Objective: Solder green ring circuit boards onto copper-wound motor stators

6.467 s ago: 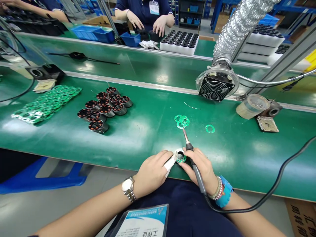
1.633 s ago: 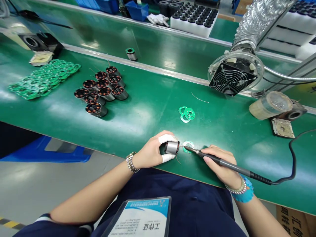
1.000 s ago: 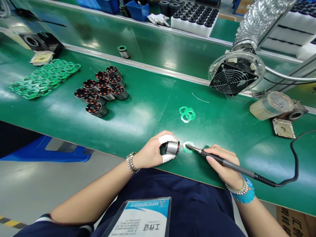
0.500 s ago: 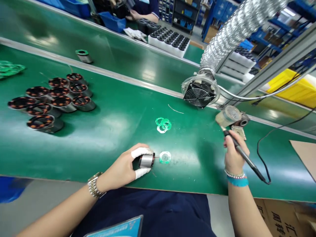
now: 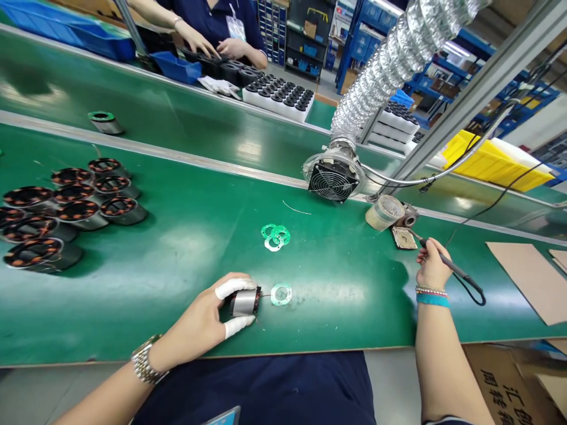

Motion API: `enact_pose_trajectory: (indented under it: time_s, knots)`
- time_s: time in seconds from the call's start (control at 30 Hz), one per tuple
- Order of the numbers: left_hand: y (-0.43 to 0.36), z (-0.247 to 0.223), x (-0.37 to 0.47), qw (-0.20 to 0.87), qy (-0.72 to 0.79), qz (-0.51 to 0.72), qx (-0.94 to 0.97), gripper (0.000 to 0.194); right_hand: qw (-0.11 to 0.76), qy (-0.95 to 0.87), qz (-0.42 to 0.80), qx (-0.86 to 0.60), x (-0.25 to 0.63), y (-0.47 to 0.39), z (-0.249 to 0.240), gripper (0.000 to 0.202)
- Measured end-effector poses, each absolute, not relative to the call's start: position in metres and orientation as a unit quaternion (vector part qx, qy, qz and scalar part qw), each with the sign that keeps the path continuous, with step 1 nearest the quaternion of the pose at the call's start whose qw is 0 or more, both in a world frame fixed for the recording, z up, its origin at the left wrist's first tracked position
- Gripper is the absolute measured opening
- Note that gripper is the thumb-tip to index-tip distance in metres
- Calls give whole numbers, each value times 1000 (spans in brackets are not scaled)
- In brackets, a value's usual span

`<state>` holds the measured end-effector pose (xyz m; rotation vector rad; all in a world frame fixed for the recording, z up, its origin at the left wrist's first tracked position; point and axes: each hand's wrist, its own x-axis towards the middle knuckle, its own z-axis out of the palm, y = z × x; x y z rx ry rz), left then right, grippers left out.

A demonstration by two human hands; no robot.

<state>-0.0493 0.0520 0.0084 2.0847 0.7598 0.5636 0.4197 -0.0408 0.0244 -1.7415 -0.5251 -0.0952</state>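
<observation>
Two hands work well apart: the left hand [image 5: 221,313] clamps a motor stator [image 5: 245,302] lying on its side, long axis crosswise, wired end pointing right toward a green ring board [image 5: 281,294]; the right hand [image 5: 433,265] grips a soldering iron [image 5: 450,265] by the sponge tray [image 5: 404,238].
</observation>
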Motion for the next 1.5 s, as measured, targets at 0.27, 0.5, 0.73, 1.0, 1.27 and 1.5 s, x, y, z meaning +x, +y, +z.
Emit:
enact_pose_trajectory:
  time_s: [0.27, 0.5, 0.73, 1.0, 1.27, 1.5]
  knots:
    - [50, 6, -51, 453, 327, 214, 802, 33, 544, -251, -64, -798, 433, -50, 8, 37]
    - [51, 4, -51, 479, 325, 224, 784, 35, 410, -407, -102, -810, 423, -54, 27, 20]
    - [47, 17, -42, 461, 328, 220, 795, 52, 416, -514, -44, -749, 324, -62, 47, 26]
    - [39, 22, -21, 522, 313, 230, 759, 45, 374, -757, 190, -501, 204, -43, 44, 26]
    - [32, 20, -24, 405, 371, 207, 810, 46, 497, -513, 252, -653, 172, -36, 26, 22]
    - [29, 17, -26, 405, 410, 202, 792, 65, 556, -435, 481, -520, 163, -37, 36, 32]
